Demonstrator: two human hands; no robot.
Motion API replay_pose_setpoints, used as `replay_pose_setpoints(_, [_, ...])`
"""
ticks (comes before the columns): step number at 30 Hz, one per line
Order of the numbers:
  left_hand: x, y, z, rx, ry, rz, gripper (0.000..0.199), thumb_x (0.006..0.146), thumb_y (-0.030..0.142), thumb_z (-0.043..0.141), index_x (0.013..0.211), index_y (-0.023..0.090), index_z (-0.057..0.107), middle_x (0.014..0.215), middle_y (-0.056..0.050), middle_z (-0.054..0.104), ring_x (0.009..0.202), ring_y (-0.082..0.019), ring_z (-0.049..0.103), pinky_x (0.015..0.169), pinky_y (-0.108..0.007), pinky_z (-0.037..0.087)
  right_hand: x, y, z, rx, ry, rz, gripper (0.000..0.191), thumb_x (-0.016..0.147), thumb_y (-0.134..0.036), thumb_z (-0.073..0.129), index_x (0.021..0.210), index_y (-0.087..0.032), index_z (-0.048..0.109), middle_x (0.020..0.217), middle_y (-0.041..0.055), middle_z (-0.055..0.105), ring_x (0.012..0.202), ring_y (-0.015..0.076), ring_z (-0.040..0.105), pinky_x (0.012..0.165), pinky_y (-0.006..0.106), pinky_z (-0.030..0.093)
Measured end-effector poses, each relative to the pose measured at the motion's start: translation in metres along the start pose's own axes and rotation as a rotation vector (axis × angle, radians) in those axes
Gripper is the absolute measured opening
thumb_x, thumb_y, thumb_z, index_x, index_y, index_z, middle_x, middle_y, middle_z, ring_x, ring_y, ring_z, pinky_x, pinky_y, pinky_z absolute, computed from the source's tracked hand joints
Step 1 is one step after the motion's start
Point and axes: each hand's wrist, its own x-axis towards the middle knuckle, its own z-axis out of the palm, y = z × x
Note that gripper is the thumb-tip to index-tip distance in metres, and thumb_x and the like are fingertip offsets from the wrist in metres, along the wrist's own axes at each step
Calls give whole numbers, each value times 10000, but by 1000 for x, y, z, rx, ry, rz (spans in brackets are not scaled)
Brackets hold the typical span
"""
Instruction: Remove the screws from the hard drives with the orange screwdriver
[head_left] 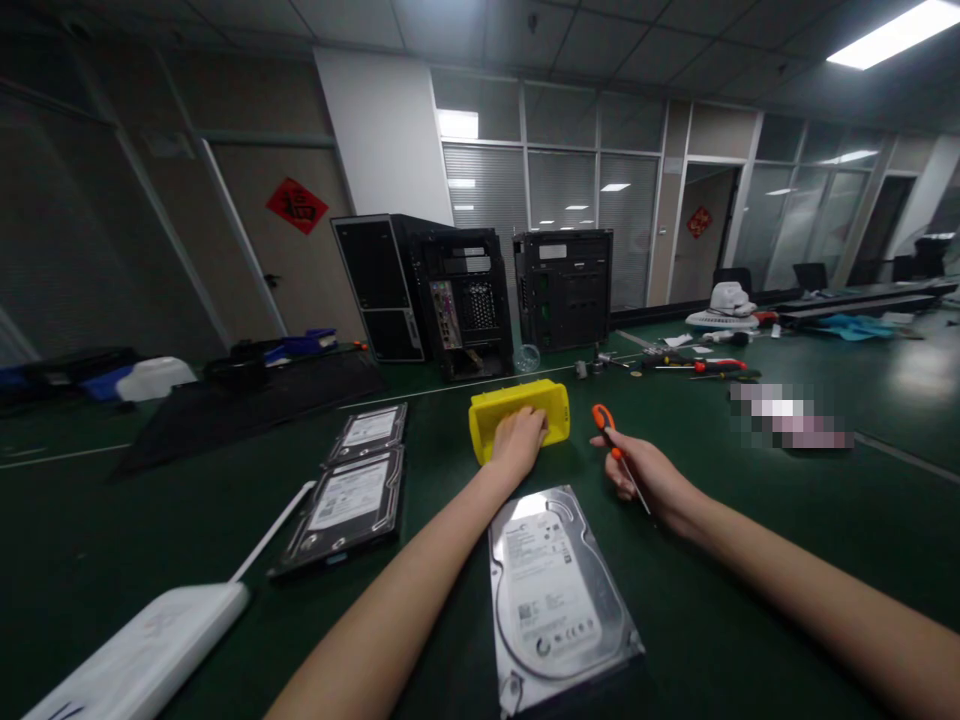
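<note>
My left hand (519,440) reaches into a yellow bin (555,408) that lies tipped toward me; its fingertips are bunched and what they hold, if anything, is hidden. A screwdriver (603,417) with an orange and black handle is held in my right hand (637,475), its shaft slanting down to the right. Between my forearms a silver hard drive (555,590) lies label up on the green table. Two darker hard drives, one nearer (352,500) and one farther (373,428), lie to the left of my left forearm.
A white power strip (150,640) lies at lower left. Behind the bin stand computer cases (390,290), (566,290) and a clear round container (526,358). Tools (705,364) lie at the back right. A black mat (255,410) covers the back left.
</note>
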Motion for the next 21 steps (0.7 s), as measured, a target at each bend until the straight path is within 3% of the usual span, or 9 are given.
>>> replay_pose_setpoints(7, [-13,-1,-18,-55,23,112,128,889,205,458,911,156,575,967,-69,561,856,-186,590,740,-292,467,2,-2,-2,24,91,15,209,889,-339,389,963,-157,462,442,-71,463,314,50,327,364,173,260])
replay_pose_setpoints(16, [-110,-27,-81,-105,-36,296,130,897,188,426,946,187,546,972,-30,517,857,-160,543,709,-277,464,-9,3,8,1,84,-73,235,867,-374,446,932,-157,507,514,-53,491,369,43,327,389,168,256])
replay_pose_setpoints(21, [-142,-38,-89,-181,-53,225,174,928,231,363,964,203,531,975,-26,509,823,-148,544,697,-283,469,-12,10,8,-44,65,-139,381,849,-483,440,990,-145,548,508,-53,442,404,55,322,398,178,239])
